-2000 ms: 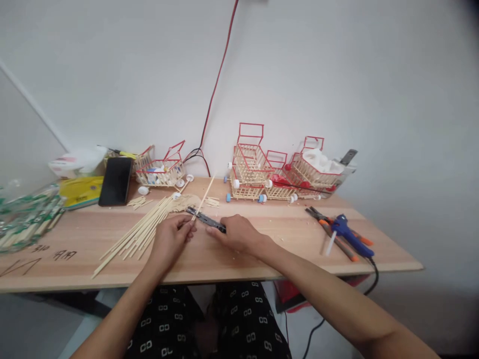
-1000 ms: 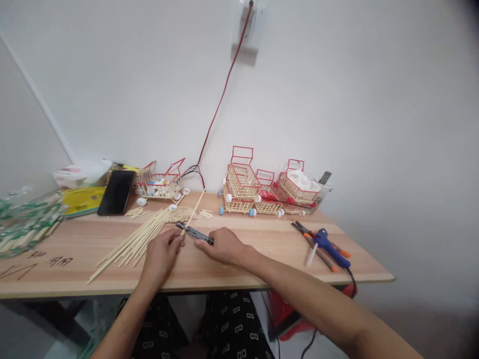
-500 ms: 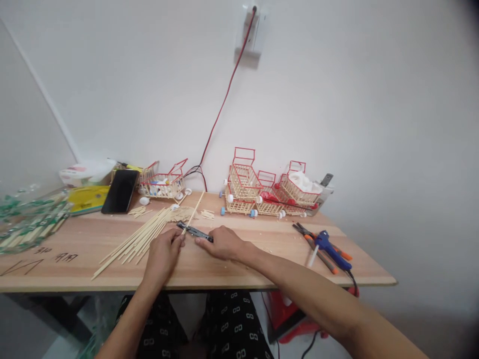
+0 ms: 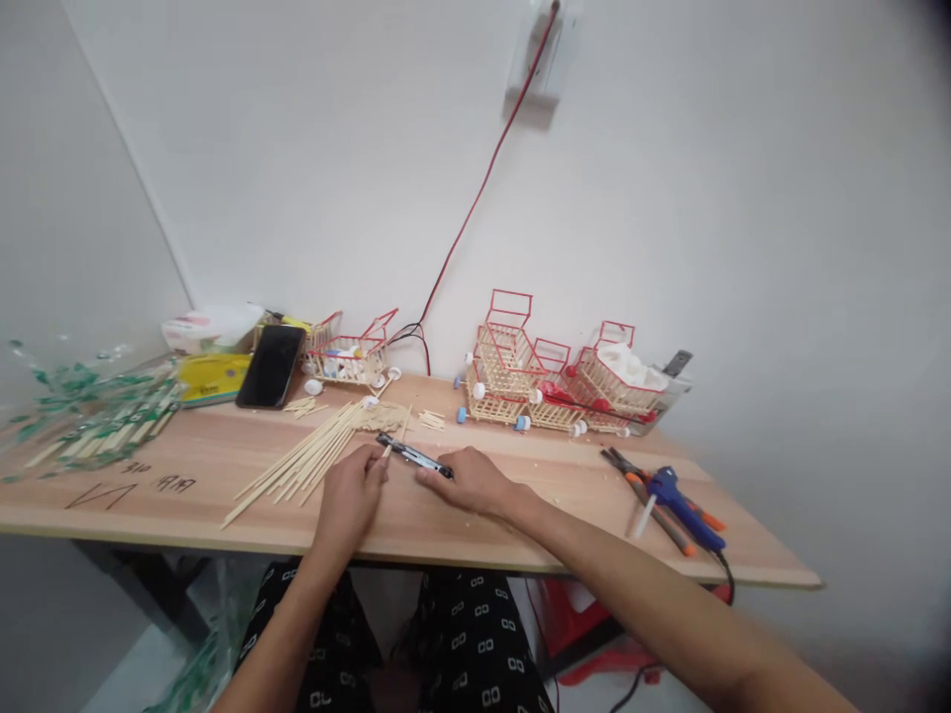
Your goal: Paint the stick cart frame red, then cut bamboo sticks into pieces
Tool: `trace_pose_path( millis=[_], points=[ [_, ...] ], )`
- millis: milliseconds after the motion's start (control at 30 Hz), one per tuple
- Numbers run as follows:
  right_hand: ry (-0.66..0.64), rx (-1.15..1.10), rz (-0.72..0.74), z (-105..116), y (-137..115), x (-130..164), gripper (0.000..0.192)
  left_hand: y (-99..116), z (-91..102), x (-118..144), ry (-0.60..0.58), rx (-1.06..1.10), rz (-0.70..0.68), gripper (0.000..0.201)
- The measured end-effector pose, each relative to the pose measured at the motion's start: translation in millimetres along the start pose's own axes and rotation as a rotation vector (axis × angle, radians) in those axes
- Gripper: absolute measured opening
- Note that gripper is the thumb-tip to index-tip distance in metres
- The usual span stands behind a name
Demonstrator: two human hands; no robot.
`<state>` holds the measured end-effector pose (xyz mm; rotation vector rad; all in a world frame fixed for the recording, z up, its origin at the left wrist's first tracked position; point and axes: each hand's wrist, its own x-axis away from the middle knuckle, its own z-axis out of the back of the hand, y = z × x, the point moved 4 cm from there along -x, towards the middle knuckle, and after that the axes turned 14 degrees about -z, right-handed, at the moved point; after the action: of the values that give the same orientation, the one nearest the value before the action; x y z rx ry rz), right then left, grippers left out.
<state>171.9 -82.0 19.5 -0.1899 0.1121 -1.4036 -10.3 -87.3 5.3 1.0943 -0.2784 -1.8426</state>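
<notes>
My left hand (image 4: 352, 497) is closed, thumb and fingers pinching the near end of a thin bamboo stick (image 4: 406, 424). In my right hand (image 4: 474, 481) is a dark-and-silver utility knife (image 4: 417, 457), its front end pointing left and lying across the stick close to my left fingertips. I cannot make out how far the blade goes into the wood. Left of the hands, a fan of long bamboo sticks (image 4: 304, 458) rests on the wooden table (image 4: 520, 535). Short cut pieces (image 4: 432, 420) lie beyond the knife.
Small stick-built carts (image 4: 505, 361) with red rims stand along the wall, another cart (image 4: 349, 366) farther left. A phone (image 4: 271, 368) leans by a yellow packet (image 4: 214, 378). Bagged chopsticks (image 4: 111, 421) lie left; a blue glue gun (image 4: 680, 505) and pliers (image 4: 646, 495) right.
The camera has turned a little left, so everything sits farther right in the picture. Less of the stick shows beyond the knife, and it is tilted lower. Both hands keep their holds.
</notes>
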Motion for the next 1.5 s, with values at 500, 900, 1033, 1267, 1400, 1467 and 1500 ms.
trace_pose_path(
  millis=[500,900,1033,1267,1400,1467,1500],
  points=[
    [-0.330,-0.380,0.096,15,18,9,0.065,-20,16.4,3,0.367,0.712,0.256,0.025],
    [-0.081,0.084,0.363,13,11,16,0.055,-19,-10.6,-39,-0.446,0.941,0.633,0.030],
    [0.032,-0.010,0.466,15,14,21,0.047,-26,-18.0,-54,-0.406,0.535,0.332,0.023],
    [0.361,-0.441,0.366,32,31,-1,0.035,9,-39.0,-46,-0.432,-0.510,-0.083,0.023],
    [0.419,-0.585,0.313,24,37,-14,0.036,28,-48.7,-43,-0.544,-0.684,-0.056,0.032],
    [0.411,-0.576,0.317,18,38,-14,0.035,35,-48.9,-44,-0.576,-0.703,-0.049,0.036],
    [0.400,-0.559,0.325,15,38,-13,0.035,37,-48.0,-45,-0.589,-0.704,-0.043,0.036]
  ],
)
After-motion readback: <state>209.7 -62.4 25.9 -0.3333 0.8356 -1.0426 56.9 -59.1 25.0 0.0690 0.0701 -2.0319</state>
